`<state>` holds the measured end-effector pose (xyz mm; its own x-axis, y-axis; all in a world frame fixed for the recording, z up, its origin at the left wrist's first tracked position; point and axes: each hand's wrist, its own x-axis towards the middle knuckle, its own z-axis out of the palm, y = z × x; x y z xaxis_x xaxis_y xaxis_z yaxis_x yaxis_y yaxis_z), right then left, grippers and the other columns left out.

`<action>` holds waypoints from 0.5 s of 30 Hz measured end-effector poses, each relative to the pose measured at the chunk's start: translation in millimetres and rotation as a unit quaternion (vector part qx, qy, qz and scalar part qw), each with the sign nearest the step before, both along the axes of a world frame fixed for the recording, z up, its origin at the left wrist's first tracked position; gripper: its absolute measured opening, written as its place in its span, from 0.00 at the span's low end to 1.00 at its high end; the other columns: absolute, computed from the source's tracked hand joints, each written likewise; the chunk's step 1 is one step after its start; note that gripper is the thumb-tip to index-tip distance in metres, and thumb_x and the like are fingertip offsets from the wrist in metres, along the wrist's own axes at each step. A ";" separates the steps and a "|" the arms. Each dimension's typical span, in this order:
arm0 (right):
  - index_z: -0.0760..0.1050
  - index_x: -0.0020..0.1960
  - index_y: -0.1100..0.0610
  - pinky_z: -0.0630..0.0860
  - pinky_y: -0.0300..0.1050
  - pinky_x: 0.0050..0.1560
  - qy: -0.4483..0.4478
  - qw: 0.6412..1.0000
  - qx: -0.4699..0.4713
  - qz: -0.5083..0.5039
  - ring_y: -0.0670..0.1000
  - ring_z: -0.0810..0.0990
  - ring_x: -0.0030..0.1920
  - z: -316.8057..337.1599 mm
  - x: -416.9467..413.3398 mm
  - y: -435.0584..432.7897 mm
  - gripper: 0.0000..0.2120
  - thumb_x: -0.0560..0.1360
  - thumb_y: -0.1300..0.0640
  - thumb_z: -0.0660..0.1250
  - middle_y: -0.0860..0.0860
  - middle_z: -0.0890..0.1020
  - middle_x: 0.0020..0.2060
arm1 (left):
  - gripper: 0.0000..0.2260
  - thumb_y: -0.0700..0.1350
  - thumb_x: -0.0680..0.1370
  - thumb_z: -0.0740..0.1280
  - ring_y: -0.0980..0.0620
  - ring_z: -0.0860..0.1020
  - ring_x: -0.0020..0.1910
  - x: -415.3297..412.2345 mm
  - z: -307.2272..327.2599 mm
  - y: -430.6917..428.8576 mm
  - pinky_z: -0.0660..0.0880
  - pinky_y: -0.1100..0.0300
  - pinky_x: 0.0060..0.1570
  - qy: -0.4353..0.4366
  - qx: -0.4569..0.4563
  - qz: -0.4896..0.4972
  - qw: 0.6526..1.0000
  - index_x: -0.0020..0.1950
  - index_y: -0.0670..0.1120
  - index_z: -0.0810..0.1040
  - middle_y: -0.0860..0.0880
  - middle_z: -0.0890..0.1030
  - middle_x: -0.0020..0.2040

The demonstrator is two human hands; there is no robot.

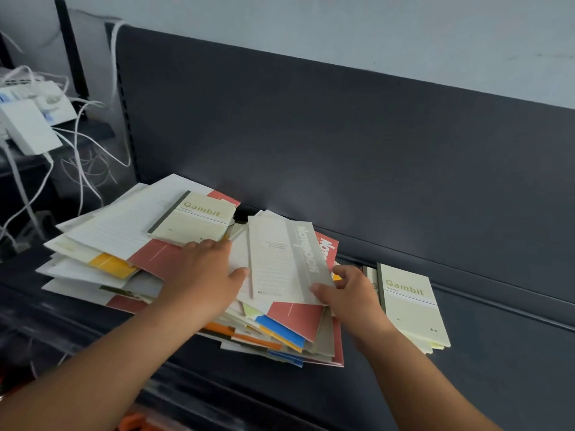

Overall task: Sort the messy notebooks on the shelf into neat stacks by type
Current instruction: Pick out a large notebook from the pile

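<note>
Sorting a messy pile (124,250) of notebooks on a dark shelf (466,353).

Pinching a grey-and-white notebook (280,262) at its lower right corner with the right hand (351,293), thumb on the cover, fingers curled beneath; lifted slightly over the right half of the pile, grey title band along its right side. Pressing down on the pile with the left hand (202,275), fingers straight and spread, thumb beside the held notebook's left edge. Two cream covers titled Gambit counted: one cream Gambit notebook (193,217) atop the pile's back, one heading a neat Gambit stack (410,306) just right of the right hand, number beneath impossible to tell. Elsewhere in the pile: white lined covers, red, yellow, blue and orange ones, fanned at all angles. One red notebook (328,247) peeking out behind the held one. White cables (77,157) tangled at far left.
</note>
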<state>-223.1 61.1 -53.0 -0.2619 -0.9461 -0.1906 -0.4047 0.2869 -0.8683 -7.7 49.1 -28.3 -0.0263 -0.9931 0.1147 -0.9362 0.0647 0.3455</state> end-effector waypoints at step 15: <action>0.74 0.61 0.56 0.82 0.51 0.49 0.011 0.998 -0.039 -0.046 0.50 0.83 0.47 1.5 -3.5 4.4 0.20 0.71 0.60 0.74 0.50 0.83 0.48 | 0.21 0.48 0.74 0.71 0.47 0.78 0.51 2.1 13.8 -14.1 0.77 0.52 0.44 0.164 0.087 0.051 0.981 0.64 0.46 0.71 0.49 0.78 0.55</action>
<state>-226.7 65.5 -51.5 -0.3517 -0.9296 -0.1099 -0.3991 0.2551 -0.8807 -5.7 35.0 -14.5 0.0834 -0.9940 -0.0710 -0.7717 -0.1095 0.6264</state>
